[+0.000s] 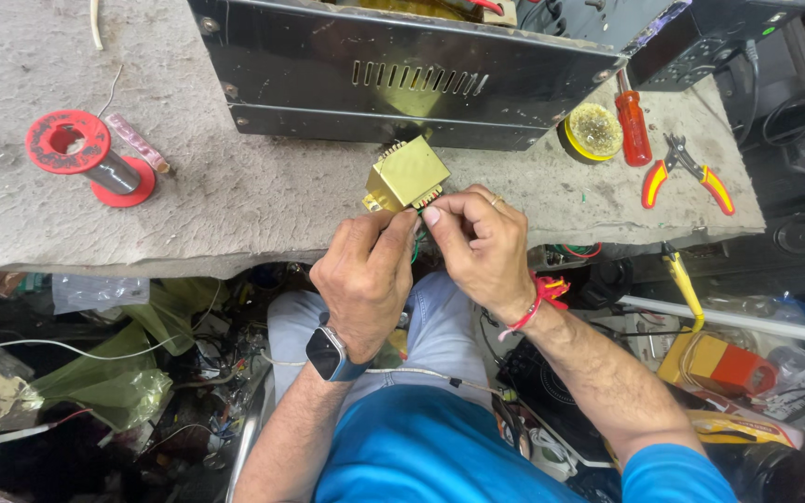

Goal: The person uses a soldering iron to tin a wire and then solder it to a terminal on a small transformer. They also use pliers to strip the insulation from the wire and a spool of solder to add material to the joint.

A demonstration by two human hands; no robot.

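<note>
A small gold-coloured transformer sits near the front edge of the grey workbench. My left hand, with a watch on the wrist, pinches thin wires at the transformer's near side. My right hand, wearing a ring and a red thread bracelet, pinches the same wires from the right. A green wire hangs down between the two hands. The fingertips of both hands almost touch just below the transformer.
A black metal chassis with vent slots lies behind the transformer. A red solder spool stands at left. A round yellow tin, a red screwdriver and red-yellow pliers lie at right. Clutter fills the floor below.
</note>
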